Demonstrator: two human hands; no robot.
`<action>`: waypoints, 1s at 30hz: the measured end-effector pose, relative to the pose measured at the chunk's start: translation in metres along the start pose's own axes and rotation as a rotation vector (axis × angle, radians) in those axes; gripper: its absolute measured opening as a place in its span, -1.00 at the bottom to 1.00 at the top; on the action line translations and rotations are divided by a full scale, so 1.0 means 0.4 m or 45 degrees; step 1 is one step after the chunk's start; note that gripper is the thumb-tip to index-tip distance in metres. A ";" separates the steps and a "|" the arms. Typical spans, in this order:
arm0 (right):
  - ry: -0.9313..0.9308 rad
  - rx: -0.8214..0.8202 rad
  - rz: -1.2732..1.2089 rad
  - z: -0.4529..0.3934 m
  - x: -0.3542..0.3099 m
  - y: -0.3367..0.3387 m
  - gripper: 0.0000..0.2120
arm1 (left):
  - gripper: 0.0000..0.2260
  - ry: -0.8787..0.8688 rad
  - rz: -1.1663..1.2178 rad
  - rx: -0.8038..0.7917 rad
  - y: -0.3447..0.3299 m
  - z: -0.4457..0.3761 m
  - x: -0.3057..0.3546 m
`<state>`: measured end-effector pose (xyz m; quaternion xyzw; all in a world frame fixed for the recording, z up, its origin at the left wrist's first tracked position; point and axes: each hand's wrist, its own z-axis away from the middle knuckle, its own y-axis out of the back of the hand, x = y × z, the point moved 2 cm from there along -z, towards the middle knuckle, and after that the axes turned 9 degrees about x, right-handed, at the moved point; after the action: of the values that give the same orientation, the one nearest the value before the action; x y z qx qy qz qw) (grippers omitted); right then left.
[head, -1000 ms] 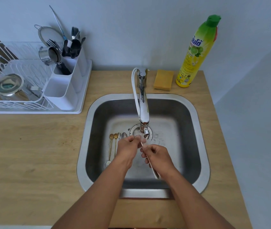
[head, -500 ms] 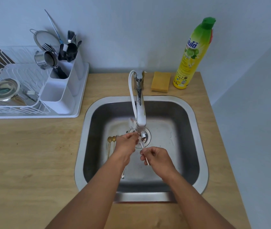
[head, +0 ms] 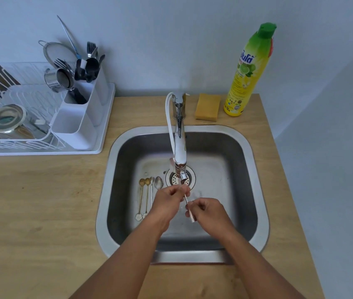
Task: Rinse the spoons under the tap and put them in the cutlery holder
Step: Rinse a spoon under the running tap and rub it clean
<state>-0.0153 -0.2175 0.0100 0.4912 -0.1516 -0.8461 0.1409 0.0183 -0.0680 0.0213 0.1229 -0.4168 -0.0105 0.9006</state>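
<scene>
Both hands have stayed under the chrome tap (head: 179, 145), the thin white-handled spoon (head: 188, 207) now tilted steeper.
Left hand (head: 168, 201) pinches its bowl end, right hand (head: 206, 210) closed on its handle, over the steel sink (head: 255, 190). Four more spoons (head: 149, 190) lie left of the drain. White cutlery holder (head: 80, 117) stands on the wooden surface (head: 41, 201); the yellow-green bottle's (head: 247, 72) script is unreadable.

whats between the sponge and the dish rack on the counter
In the head view, only the tap base stands between the sponge and the dish rack; otherwise that stretch is bare wooden counter.
</scene>
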 end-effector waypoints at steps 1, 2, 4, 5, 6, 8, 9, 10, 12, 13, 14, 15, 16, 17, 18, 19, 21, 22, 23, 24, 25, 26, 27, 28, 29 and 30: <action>0.002 0.068 0.010 -0.009 0.001 0.010 -0.81 | -0.76 -0.029 -0.027 -0.006 0.008 -0.002 -0.007; 0.012 0.137 -0.008 -0.020 -0.001 0.022 -0.82 | -0.78 -0.056 -0.059 -0.015 0.016 -0.004 -0.012; 0.021 0.184 -0.121 -0.042 -0.022 0.038 -0.84 | -0.80 -0.123 -0.168 -0.040 0.029 -0.006 -0.016; 0.012 0.159 -0.179 -0.052 -0.036 0.040 -0.85 | -0.80 -0.161 -0.240 -0.063 0.033 -0.007 -0.014; -0.007 0.121 -0.222 -0.062 -0.051 0.036 -0.86 | -0.80 -0.194 -0.314 -0.092 0.035 -0.007 -0.012; -0.057 0.050 -0.274 -0.076 -0.076 0.022 -0.88 | -0.79 -0.240 -0.431 -0.146 0.035 -0.009 -0.006; -0.077 0.025 -0.284 -0.083 -0.083 0.014 -0.89 | -0.78 -0.253 -0.473 -0.162 0.035 -0.009 -0.003; -0.092 0.013 -0.281 -0.089 -0.086 0.007 -0.89 | -0.77 -0.257 -0.497 -0.170 0.036 -0.009 -0.001; -0.117 0.030 -0.259 -0.094 -0.088 -0.002 -0.87 | -0.79 -0.240 -0.472 -0.165 0.042 -0.006 -0.001; -0.133 0.053 -0.257 -0.095 -0.089 -0.004 -0.86 | -0.80 -0.225 -0.438 -0.158 0.046 -0.002 -0.004; -0.153 0.077 -0.268 -0.097 -0.087 -0.005 -0.84 | -0.82 -0.208 -0.408 -0.156 0.050 0.002 -0.008; -0.176 0.102 -0.294 -0.098 -0.086 -0.005 -0.84 | -0.83 -0.187 -0.389 -0.161 0.055 0.007 -0.013; -0.200 0.129 -0.330 -0.100 -0.084 -0.004 -0.84 | -0.83 -0.162 -0.392 -0.174 0.060 0.013 -0.020; -0.225 0.161 -0.373 -0.102 -0.082 0.000 -0.85 | -0.83 -0.137 -0.409 -0.190 0.066 0.018 -0.030; -0.243 0.190 -0.409 -0.105 -0.079 0.005 -0.87 | -0.82 -0.117 -0.428 -0.202 0.072 0.023 -0.040; -0.251 0.211 -0.428 -0.107 -0.079 0.009 -0.87 | -0.81 -0.104 -0.435 -0.204 0.078 0.027 -0.051; -0.244 0.210 -0.419 -0.107 -0.079 0.010 -0.87 | -0.81 -0.093 -0.426 -0.174 0.088 0.028 -0.061; -0.240 0.196 -0.417 -0.106 -0.077 0.005 -0.87 | -0.82 -0.092 -0.426 -0.157 0.090 0.026 -0.061; -0.241 0.183 -0.424 -0.103 -0.077 -0.002 -0.86 | -0.82 -0.092 -0.432 -0.143 0.090 0.023 -0.059; -0.242 0.172 -0.429 -0.100 -0.077 -0.011 -0.86 | -0.82 -0.088 -0.441 -0.136 0.087 0.021 -0.054; -0.239 0.162 -0.432 -0.097 -0.077 -0.020 -0.86 | -0.82 -0.080 -0.438 -0.133 0.083 0.019 -0.049; -0.227 0.154 -0.435 -0.097 -0.078 -0.028 -0.86 | -0.82 -0.071 -0.421 -0.131 0.079 0.017 -0.045; -0.215 0.150 -0.443 -0.096 -0.081 -0.036 -0.87 | -0.83 -0.065 -0.403 -0.134 0.075 0.015 -0.041; -0.206 0.145 -0.450 -0.096 -0.084 -0.044 -0.88 | -0.84 -0.062 -0.394 -0.138 0.072 0.012 -0.040; -0.198 0.136 -0.459 -0.094 -0.088 -0.053 -0.90 | -0.84 -0.062 -0.390 -0.136 0.070 0.011 -0.039; -0.186 0.121 -0.461 -0.091 -0.092 -0.062 -0.91 | -0.85 -0.067 -0.383 -0.126 0.068 0.010 -0.038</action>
<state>0.0318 -0.1848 0.0118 0.4539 -0.1104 -0.8829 -0.0484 0.0030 -0.0405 0.0186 0.1393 -0.4162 -0.1691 0.8825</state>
